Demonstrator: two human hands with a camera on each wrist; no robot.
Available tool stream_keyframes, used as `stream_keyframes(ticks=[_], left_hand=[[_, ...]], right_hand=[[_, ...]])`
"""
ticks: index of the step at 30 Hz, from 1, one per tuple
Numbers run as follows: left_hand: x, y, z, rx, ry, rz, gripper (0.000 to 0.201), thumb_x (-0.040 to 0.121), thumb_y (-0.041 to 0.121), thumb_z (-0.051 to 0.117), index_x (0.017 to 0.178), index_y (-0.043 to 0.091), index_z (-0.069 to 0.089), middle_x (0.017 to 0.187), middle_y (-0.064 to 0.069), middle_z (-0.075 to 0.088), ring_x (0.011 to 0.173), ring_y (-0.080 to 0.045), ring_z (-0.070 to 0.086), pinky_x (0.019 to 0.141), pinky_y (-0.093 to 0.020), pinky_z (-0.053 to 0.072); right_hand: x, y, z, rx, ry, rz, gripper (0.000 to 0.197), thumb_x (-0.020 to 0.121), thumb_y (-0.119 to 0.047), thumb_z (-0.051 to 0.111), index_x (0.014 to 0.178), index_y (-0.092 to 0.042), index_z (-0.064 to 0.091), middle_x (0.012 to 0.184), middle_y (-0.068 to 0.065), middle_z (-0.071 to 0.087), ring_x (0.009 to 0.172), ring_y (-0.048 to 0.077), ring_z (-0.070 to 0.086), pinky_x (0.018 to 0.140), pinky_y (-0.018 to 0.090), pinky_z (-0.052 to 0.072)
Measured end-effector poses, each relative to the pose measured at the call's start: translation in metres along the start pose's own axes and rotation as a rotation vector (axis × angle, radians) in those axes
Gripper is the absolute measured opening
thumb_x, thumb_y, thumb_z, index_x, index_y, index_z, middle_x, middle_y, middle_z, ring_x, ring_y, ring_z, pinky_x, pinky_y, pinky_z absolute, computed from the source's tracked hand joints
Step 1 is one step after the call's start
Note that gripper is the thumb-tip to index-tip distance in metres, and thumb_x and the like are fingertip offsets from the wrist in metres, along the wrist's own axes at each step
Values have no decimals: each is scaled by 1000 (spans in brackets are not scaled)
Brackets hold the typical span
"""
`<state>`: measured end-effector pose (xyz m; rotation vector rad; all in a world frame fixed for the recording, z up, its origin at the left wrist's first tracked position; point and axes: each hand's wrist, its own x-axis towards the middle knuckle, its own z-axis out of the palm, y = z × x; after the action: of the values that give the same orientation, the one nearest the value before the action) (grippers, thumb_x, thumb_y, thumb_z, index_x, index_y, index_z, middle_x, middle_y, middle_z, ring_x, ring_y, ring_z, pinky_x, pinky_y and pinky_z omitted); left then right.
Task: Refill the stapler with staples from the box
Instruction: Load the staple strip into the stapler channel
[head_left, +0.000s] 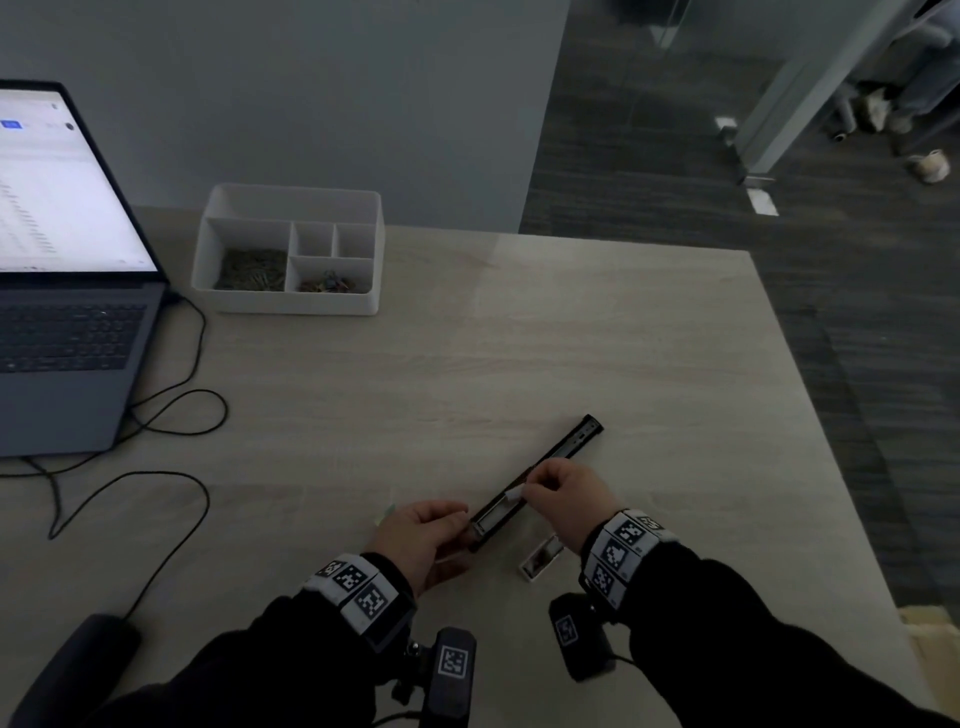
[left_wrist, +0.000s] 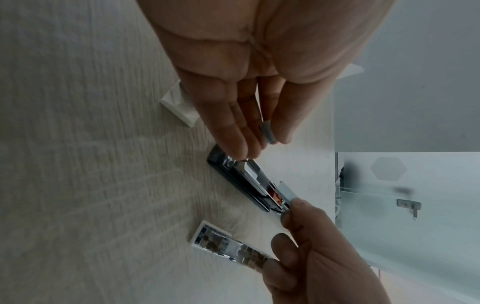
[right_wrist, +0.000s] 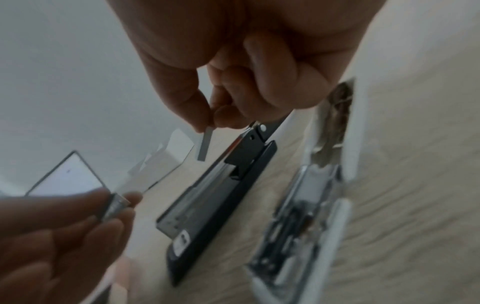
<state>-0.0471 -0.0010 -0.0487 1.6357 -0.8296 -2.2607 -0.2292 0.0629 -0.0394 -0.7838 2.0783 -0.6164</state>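
Note:
A black stapler lies folded open flat on the table, its metal channel facing up. My right hand pinches a thin silver strip of staples just above the channel. My left hand sits at the stapler's near end. Its straight fingers touch that end, while thumb and forefinger pinch a short silvery block of staples. The open staple box tray lies beside the stapler under my right wrist.
The box's white sleeve lies behind my left hand. A white desk organizer stands at the back of the table. An open laptop and its loose cables take up the left side. The table's edge runs along the right.

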Motion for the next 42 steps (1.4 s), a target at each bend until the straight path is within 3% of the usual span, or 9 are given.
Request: stream_keyframes(ticks=[4,13,16,20,23,25,29,35,42], left_hand=[[-1,-2,2,16,-15,-20,8,89,5,60,91,10,66,81,-11,67,70,-18,64,50,-25,55],[-2,-3,5,29,-24,-25,9,89,5,60,94,10,65,81,-8,67,72,-16,65,52,-25,54],[-3,-2,6,33,-23,-21,9,89,4,59,93,10,65,80,-9,67,67,-15,66,50,-24,54],[-4,-1,6,26,-21,-10,12,87,0,60,92,10,65,78,-9,68,65,-15,66,51,-25,54],[-6,2,5,47,-25,27,15,84,-3,63,93,8,66,81,-9,68,67,-16,66,51,-24,56],[-8,4,8,84,-32,63,17,81,-6,66,90,9,67,83,-8,67,68,-17,65,52,-24,57],[-12,4,21,175,-56,126,19,77,-8,69,81,10,65,76,-6,64,65,-16,62,52,-25,55],[-19,-6,42,288,-108,164,17,78,-7,68,82,8,64,76,-6,65,66,-15,63,55,-25,57],[-29,-12,61,301,-173,145,17,80,-5,66,83,11,70,80,-7,72,73,-18,68,62,-30,60]], right_hand=[[3,-1,-2,-144,-51,-64,12,84,-23,61,73,-24,61,66,-7,58,58,9,51,53,22,43],[11,-4,1,-254,-52,-80,9,82,-24,61,73,-22,62,72,-4,61,67,16,56,69,35,54],[14,-7,3,-302,-72,-76,15,78,-27,62,65,-28,56,72,-5,62,70,17,59,68,32,54],[7,-9,4,-322,-135,-99,11,82,-32,61,73,-26,65,76,-7,66,76,15,64,72,31,56],[-3,-5,0,-214,-66,-68,19,82,-40,60,71,-26,66,65,-9,63,62,9,59,64,32,56],[-15,-5,0,-123,-51,-39,23,83,-43,63,71,-24,67,60,-9,61,54,8,55,52,24,48],[-42,-5,9,188,-110,-36,17,81,-31,73,66,-24,69,58,-4,62,46,13,57,37,19,41],[-56,11,5,276,-53,-20,7,84,-11,70,78,-9,69,56,-3,60,40,3,51,36,13,37],[-63,34,-4,266,68,-11,17,80,-11,72,66,-21,66,53,-8,58,44,2,49,44,15,41]])
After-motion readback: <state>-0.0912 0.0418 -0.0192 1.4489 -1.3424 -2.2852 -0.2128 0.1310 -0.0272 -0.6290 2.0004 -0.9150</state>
